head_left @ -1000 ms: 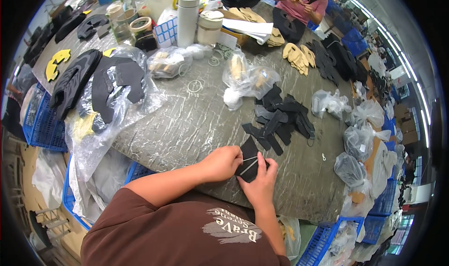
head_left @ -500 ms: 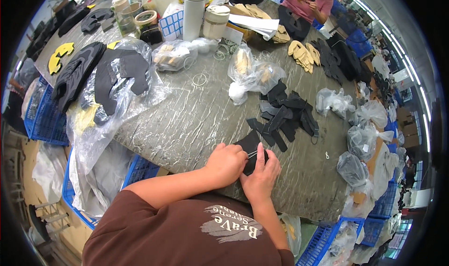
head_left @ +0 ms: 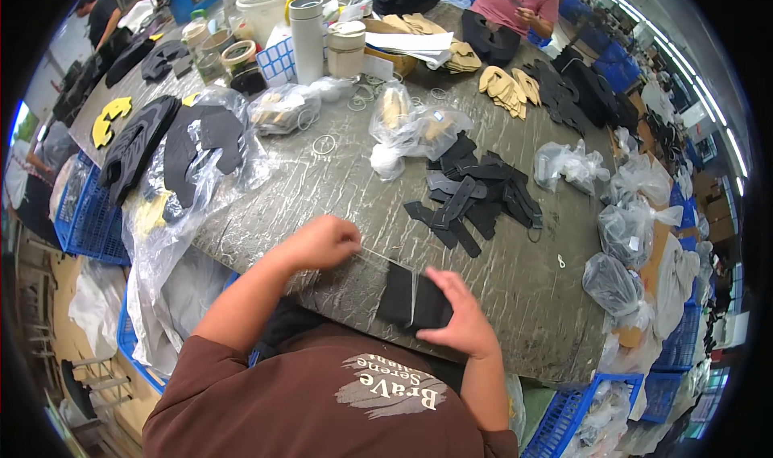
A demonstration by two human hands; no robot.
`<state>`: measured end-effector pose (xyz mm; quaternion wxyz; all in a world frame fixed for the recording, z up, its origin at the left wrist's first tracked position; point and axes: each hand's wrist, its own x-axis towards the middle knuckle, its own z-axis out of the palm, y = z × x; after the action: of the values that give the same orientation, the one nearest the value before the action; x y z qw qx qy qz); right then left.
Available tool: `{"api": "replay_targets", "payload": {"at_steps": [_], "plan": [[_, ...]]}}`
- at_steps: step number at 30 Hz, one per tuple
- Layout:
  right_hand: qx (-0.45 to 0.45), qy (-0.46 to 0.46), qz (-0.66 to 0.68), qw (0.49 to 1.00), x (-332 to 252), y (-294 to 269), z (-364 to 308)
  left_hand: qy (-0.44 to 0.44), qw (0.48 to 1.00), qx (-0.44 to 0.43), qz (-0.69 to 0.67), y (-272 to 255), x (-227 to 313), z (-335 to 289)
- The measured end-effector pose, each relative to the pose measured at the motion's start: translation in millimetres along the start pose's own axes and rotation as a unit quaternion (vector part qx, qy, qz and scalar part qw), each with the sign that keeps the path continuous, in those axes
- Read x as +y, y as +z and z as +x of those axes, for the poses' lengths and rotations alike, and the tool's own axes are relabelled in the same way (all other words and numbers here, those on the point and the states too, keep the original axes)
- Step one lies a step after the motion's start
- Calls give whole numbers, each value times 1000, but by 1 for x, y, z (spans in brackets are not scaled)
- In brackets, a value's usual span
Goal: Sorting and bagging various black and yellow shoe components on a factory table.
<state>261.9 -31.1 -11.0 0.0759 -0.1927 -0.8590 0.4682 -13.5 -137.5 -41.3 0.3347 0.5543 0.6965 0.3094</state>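
A small black bundle of flat pieces [head_left: 393, 299] lies at the near edge of the table. The thumb and fingers of my right hand [head_left: 467, 317] grip its right end. A pale rubber band [head_left: 414, 299] runs round the bundle's middle and stretches away to the left in a thin taut line. At that line's end my left hand [head_left: 322, 242] is closed on the band, raised over the table and apart from the bundle. Beyond the bundle lies a loose heap of black cut pieces [head_left: 475, 191].
The dark table [head_left: 515, 297] also bears clear bags of tan pieces [head_left: 394, 112], loose rubber bands [head_left: 324, 146], a grey flask [head_left: 306, 43] and black pads on plastic film [head_left: 201, 144]. Blue crates [head_left: 580, 414] flank it. A person in pink [head_left: 515, 3] sits across.
My left hand has pulled away to the left, drawing the band out. The bundle has shifted left and nearer, with my right hand now spread at its right end.
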Motion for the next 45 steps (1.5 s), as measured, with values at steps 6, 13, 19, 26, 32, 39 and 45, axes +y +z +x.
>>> {"api": "replay_targets", "payload": {"at_steps": [6, 13, 19, 26, 32, 39, 45], "plan": [[54, -43, -14, 998, -24, -1, -2, -109, 976, 38, 182, -31, 11, 25], [85, 55, -44, 994, 22, 4, 4, -39, 919, 297, 258, -68, -22, 16], [52, 153, -265, 951, 9, 11, 20, -84, 927, 259, 256, -41, -9, 30], [22, 108, -364, 925, 8, 23, 23, 175, 974, 88, 115, 32, 23, 66], [13, 125, -386, 914, 11, 18, 33, 52, 967, 84, 235, 50, 32, 104], [21, 113, -373, 921, 13, 18, 33, -12, 994, 19, 104, 28, 20, 111], [74, 82, -361, 926, 20, 18, 31, -157, 985, -48, -60, -10, 5, 87]]}}
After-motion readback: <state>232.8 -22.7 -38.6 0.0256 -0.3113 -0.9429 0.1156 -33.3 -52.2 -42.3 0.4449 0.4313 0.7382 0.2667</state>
